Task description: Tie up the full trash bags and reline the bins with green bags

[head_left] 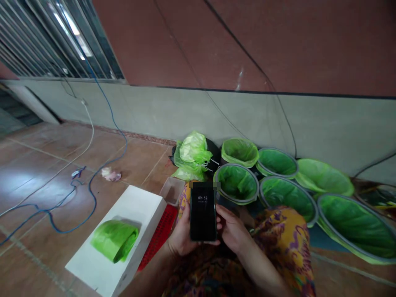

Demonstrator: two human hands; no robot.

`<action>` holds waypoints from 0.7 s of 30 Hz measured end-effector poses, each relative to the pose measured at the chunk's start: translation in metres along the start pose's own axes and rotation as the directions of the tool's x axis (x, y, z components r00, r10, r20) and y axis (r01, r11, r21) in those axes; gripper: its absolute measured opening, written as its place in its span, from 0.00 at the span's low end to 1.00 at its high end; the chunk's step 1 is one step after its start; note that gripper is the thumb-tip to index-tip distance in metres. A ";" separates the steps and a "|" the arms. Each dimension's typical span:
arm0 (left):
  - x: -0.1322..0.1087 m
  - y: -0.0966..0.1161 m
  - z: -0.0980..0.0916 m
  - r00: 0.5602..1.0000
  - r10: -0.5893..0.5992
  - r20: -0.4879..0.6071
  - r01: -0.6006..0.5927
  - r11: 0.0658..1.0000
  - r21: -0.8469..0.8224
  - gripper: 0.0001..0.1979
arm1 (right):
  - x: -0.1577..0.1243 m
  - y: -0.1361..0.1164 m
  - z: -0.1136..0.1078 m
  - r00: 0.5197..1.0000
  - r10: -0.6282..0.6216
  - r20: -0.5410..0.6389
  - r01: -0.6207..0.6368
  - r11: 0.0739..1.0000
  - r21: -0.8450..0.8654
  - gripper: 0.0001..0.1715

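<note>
A black smartphone point(203, 220) is held upright in front of my lap, its dark screen showing the time 09:32. My left hand point(183, 231) is wrapped round its left side and lower back. My right hand point(230, 227) grips the phone's right edge, with fingertips reaching behind it. To the left, a folded green plastic bag point(114, 239) lies on a white box point(136, 210). Just beyond the phone is a small clear plastic tub point(172, 191), and a red plastic basket point(158, 233) sits beside the white box.
Several bins lined with green bags, such as this bin point(236, 183), stand at the right by the wall point(148, 109). Crumpled light-green bags point(194, 148) lie near them. A blue cable point(93, 202) and a crumpled pinkish scrap point(111, 174) lie on the tiled floor.
</note>
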State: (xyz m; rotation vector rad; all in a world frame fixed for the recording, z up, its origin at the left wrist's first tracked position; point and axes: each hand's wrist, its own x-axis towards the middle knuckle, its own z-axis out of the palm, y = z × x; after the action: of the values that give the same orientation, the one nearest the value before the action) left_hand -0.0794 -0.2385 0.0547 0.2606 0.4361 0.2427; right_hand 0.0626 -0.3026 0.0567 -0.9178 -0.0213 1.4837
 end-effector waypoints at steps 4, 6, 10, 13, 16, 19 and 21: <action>0.009 -0.006 -0.002 1.000 0.006 0.005 -0.006 0.999 0.053 0.43 | 0.001 -0.001 -0.010 0.999 0.036 0.003 -0.036 0.998 0.060 0.19; 0.012 -0.007 -0.003 1.000 -0.001 -0.002 0.001 0.997 0.071 0.43 | 0.003 -0.001 -0.012 0.999 0.032 0.002 -0.032 0.998 0.063 0.19; 0.018 -0.008 -0.008 1.000 -0.014 0.002 0.014 0.997 0.072 0.43 | 0.006 0.001 -0.015 0.999 0.031 -0.014 -0.030 0.997 0.072 0.20; 0.023 -0.009 -0.014 0.999 -0.008 0.045 0.005 0.998 0.058 0.43 | 0.009 0.002 -0.017 0.997 0.064 -0.044 -0.061 0.995 0.073 0.21; 0.027 -0.010 -0.016 0.998 -0.001 0.068 -0.003 0.998 0.057 0.43 | 0.011 0.001 -0.018 0.995 0.069 -0.071 -0.064 0.995 0.075 0.21; 0.031 -0.012 -0.013 0.999 -0.016 0.042 0.012 0.997 0.079 0.43 | 0.012 0.001 -0.022 0.992 0.077 -0.097 -0.067 0.992 0.102 0.19; 0.033 -0.013 -0.008 0.999 -0.026 0.018 0.025 0.996 0.088 0.42 | 0.014 0.001 -0.026 0.989 0.077 -0.125 -0.064 0.993 0.102 0.18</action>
State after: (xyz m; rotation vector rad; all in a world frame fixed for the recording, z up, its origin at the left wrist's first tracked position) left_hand -0.0513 -0.2400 0.0311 0.3430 0.4311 0.1962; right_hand 0.0780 -0.3043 0.0319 -0.9409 0.1791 1.4742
